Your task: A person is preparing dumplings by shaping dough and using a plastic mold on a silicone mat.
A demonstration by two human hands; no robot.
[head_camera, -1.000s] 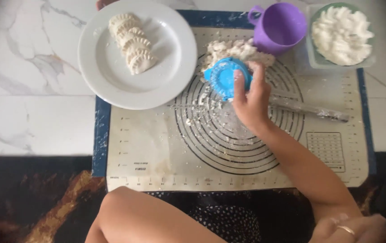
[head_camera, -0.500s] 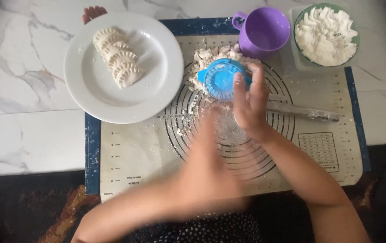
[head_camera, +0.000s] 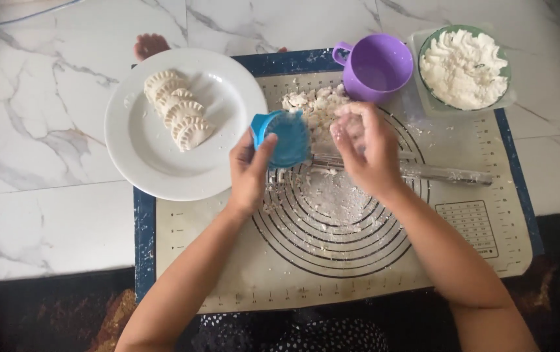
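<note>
My left hand (head_camera: pixel 248 171) grips a blue plastic dumpling press (head_camera: pixel 285 137), held tilted above the floured baking mat (head_camera: pixel 332 274). My right hand (head_camera: pixel 366 146) hovers just right of the press, fingers curled and dusted with flour, over scraps of dough (head_camera: pixel 312 104); whether it holds a piece I cannot tell. A white plate (head_camera: pixel 162 169) at the left carries several crimped dumplings (head_camera: pixel 179 117).
A purple cup (head_camera: pixel 374 65) stands at the mat's far edge, with a green bowl of white flour (head_camera: pixel 466 62) to its right. A rolling pin (head_camera: pixel 446 174) lies across the mat's right side. Marble floor (head_camera: pixel 38 150) surrounds the mat; someone's toes (head_camera: pixel 149 45) show behind the plate.
My left hand came up from below and took the blue press, lifting it off the mat. My right hand let go of the press and shifted right.
</note>
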